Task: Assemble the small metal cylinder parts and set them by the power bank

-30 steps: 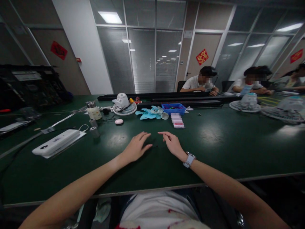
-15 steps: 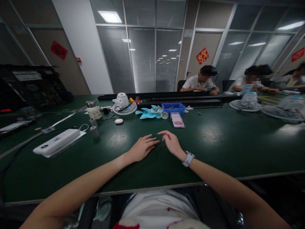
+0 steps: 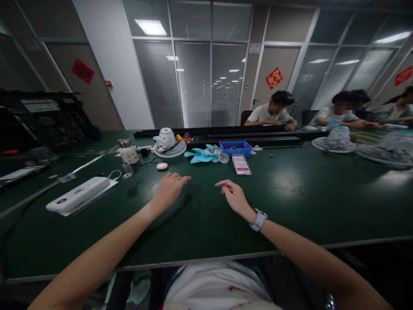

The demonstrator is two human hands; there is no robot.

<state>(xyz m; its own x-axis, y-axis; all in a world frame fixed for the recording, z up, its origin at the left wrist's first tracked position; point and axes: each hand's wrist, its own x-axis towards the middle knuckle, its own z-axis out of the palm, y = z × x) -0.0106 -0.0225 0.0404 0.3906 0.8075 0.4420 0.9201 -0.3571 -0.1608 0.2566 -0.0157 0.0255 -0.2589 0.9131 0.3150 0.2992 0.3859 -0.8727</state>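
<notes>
My left hand [image 3: 170, 189] is raised a little over the green table [image 3: 200, 228], with a shadow beneath it. One finger points right and the others are partly bent; nothing shows in its grasp. A pink oval object [image 3: 162, 166], like a computer mouse, lies just beyond it. Across a gap, my right hand [image 3: 237, 199] rests on or near the tabletop, index finger stretched out and the rest loosely curled around nothing. It wears a watch [image 3: 258, 220] at the wrist. Nearest to it is a pale, blurred-out card or packet [image 3: 240, 165].
Behind my hands sit light-blue fan blades [image 3: 203, 154], a blue tray [image 3: 236, 149] of small parts and a white fan head [image 3: 166, 140]. To the left are a patterned bottle [image 3: 128, 154], small metal cylinders [image 3: 129, 180] and a white elongated device [image 3: 80, 193]. Several people sit across the table.
My left hand has lifted and moved left, away from my right hand, and its fingers have bent. My right hand has stayed nearly in place. The view has tilted slightly.
</notes>
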